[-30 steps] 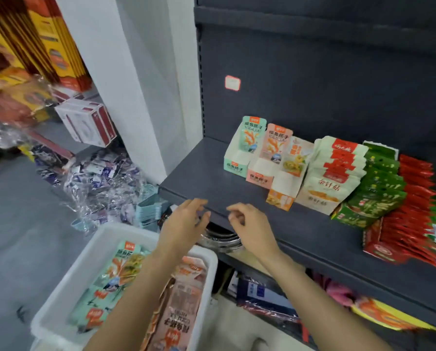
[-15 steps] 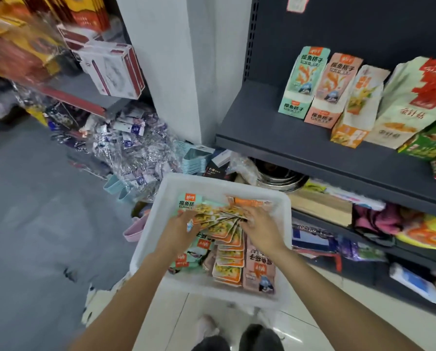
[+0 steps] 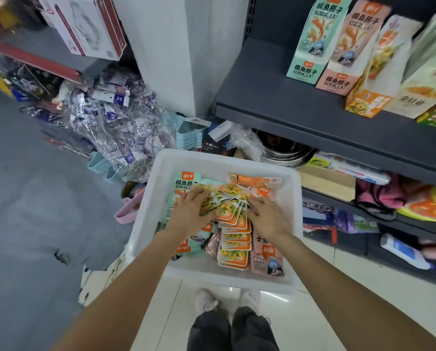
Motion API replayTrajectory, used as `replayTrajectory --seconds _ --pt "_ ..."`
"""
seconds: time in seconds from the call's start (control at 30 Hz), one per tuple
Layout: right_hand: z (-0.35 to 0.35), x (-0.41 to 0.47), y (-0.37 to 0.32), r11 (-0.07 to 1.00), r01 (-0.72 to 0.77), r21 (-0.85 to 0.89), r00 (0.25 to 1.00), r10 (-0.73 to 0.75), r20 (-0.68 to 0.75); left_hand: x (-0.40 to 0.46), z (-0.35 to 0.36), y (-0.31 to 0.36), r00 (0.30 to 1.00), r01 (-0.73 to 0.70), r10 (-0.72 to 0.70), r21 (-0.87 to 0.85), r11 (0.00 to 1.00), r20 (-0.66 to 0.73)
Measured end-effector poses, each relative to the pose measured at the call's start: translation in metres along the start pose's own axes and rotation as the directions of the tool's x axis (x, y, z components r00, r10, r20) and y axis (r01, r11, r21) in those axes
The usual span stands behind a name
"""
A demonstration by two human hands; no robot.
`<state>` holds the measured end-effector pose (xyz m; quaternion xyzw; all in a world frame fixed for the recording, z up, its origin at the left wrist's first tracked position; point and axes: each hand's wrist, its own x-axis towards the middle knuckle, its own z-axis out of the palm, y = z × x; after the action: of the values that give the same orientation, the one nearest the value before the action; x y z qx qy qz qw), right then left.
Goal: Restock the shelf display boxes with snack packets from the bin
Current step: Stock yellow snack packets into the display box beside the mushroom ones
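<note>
A white bin (image 3: 148, 211) stands on the floor below the shelf, filled with green, pink and orange snack packets. A fanned row of orange packets (image 3: 233, 224) lies in its middle. My left hand (image 3: 193, 211) lies flat on the fan's left end with its fingers spread. My right hand (image 3: 268, 216) rests on the fan's right end with fingers extended. On the dark shelf (image 3: 275, 102) above right stand the green display box (image 3: 315, 39), the pink display box (image 3: 346, 51) and the orange display box (image 3: 374, 79).
A white pillar (image 3: 171, 51) rises left of the shelf. Plastic-wrapped goods (image 3: 115, 117) and blue and pink containers pile on the floor at the left. Metal bowls (image 3: 285, 150) and assorted stock fill the lower shelves at the right. My feet (image 3: 227, 300) stand just in front of the bin.
Both hands came down from the shelf edge into the bin and settled on the fanned orange packets. The view tilted down toward the bin.
</note>
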<state>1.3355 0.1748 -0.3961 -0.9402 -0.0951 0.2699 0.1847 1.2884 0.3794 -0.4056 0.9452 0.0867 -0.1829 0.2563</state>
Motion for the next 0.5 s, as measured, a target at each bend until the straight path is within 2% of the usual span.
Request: replayTrajectory --seconds 0.17,0.37,0.5 --pt "-0.0039 0.0022 -0.0092 0.990 0.015 0.141 0.998 -0.023 0.056 -0.0024 -0.0043 -0.0058 0.996 -0.029 0.026 -0.043 0.999 -0.080" --pt "0.0012 -0.0034 -0.0066 0.985 0.035 0.172 0.998 -0.043 0.047 -0.0061 -0.0062 -0.0067 1.000 -0.025 0.025 -0.123 0.992 0.004" --pt "-0.0001 -0.0010 -0.0063 0.981 0.013 0.194 1.000 -0.014 0.006 -0.0029 -0.0087 -0.0092 0.992 -0.056 0.041 -0.119 0.991 -0.120"
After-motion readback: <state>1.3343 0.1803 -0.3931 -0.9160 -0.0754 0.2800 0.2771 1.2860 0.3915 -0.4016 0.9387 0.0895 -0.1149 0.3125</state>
